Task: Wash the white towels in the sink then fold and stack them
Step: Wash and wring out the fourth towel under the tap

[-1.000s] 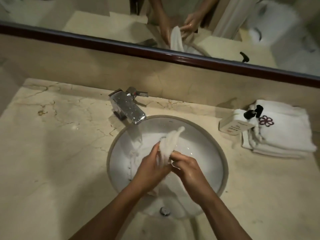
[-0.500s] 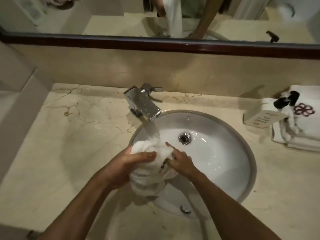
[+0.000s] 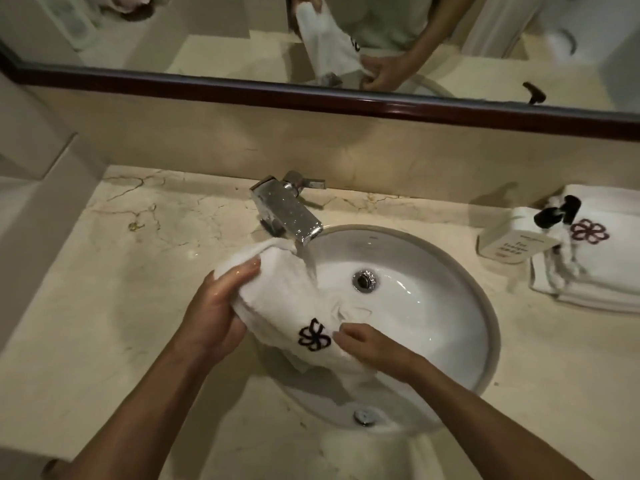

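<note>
A white towel (image 3: 284, 299) with a dark flower emblem is stretched over the left part of the round white sink (image 3: 450, 306). My left hand (image 3: 214, 313) grips the towel's upper left end, with its fingers curled over the cloth. My right hand (image 3: 374, 348) holds the lower right part of the towel, just right of the emblem. Water runs from the chrome faucet (image 3: 287, 216) onto the towel's edge. The towel's lower end hangs into the basin under my right wrist.
A stack of folded white towels (image 3: 595, 268) with a flower emblem lies on the marble counter (image 3: 121, 271) at the right. A white soap dispenser (image 3: 512, 240) with a black pump stands beside the stack. A mirror with a dark frame (image 3: 311, 95) runs along the back wall.
The towel was bunched between both hands; now it is spread out lengthwise and the flower emblem shows. My hands have moved apart and the view has shifted left.
</note>
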Demonstrator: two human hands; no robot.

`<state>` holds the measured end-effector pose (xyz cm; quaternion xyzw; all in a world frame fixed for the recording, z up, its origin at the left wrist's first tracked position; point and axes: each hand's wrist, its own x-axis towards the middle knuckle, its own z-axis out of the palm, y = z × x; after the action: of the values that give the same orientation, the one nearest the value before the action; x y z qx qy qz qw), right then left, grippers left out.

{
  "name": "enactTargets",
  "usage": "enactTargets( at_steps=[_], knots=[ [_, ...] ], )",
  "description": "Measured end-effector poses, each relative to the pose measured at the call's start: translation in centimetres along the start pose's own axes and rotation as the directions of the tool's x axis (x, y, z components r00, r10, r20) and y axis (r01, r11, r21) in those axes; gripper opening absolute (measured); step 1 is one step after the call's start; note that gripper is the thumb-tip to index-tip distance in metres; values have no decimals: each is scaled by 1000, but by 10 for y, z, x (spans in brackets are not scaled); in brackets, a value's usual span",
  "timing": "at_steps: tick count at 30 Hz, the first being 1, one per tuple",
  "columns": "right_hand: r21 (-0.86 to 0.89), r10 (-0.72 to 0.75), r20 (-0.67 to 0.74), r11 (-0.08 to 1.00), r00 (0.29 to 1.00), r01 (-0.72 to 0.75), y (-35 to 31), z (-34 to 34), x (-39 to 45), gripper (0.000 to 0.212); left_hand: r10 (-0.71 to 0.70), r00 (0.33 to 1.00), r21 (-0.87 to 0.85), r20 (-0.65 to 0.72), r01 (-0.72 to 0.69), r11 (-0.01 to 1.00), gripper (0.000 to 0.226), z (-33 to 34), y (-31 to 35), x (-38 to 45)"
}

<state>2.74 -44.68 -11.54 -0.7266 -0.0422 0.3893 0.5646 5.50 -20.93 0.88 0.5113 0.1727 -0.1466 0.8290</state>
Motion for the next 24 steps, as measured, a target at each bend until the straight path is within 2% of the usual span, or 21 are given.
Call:
enactTargets(
  at_steps=[2,4,5,7,8,9,11,13,14,15,17,18,19,20,21,23,24],
  knots=[
    [-94,179,70,981,981,-172,-5,-13,-8,44,11,999,-40,-32,-12,999,31,-2,-2,1],
    [-269,276,123,934,953,-236,-16,-26,-15,62,9,1000,-27,-9,-10,1000,33,-2,-4,1],
    [-390,291,109,892,950,-228,-18,-33,-18,66,11,1000,-18,-11,-12,1000,29,0,-4,0],
    [-629,278,11,749,960,-210,-25,-49,-22,48,26,999,23,-33,-26,999,27,4,-5,1],
    [-698,202,-76,689,976,-197,-27,-59,-23,41,24,999,57,-42,-21,998,28,6,-6,4],
    [-703,103,-161,686,982,-187,-30,-67,-24,33,7,998,94,-55,-1,996,30,7,-8,8],
    [-491,-28,-294,862,955,-126,-41,-81,-31,22,-48,996,132,-78,58,990,31,7,-12,17],
    [-272,-20,-318,960,948,-71,-61,-90,-41,19,-87,994,154,-73,97,983,35,7,-14,25],
    [-283,28,-287,953,958,-113,-71,-93,-46,23,-88,993,168,-73,99,981,35,6,-15,27],
    [-387,132,-241,895,962,-220,-79,-96,-48,33,-78,993,175,-86,92,980,34,4,-15,29],
    [-643,425,-185,630,886,-436,-88,-100,-53,69,-51,991,179,-123,73,981,33,1,-12,32],
    [-716,523,-200,499,829,-488,-90,-101,-54,87,-30,992,184,-122,53,981,33,1,-9,32],
    [-743,543,-223,442,809,-502,-86,-103,-53,95,-3,994,194,-109,25,981,32,2,-7,32],
    [-750,509,-233,448,829,-486,-82,-105,-52,93,20,995,191,-95,-1,982,30,5,-4,31],
    [-732,441,-246,499,863,-464,-76,-110,-51,82,42,994,196,-96,-23,980,27,6,-3,32],
    [-593,300,-248,705,921,-389,-65,-117,-52,51,79,987,196,-142,-51,979,24,4,0,32],
    [-470,252,-253,812,934,-346,-62,-121,-56,44,95,981,195,-170,-61,979,23,2,1,32]
  ],
)
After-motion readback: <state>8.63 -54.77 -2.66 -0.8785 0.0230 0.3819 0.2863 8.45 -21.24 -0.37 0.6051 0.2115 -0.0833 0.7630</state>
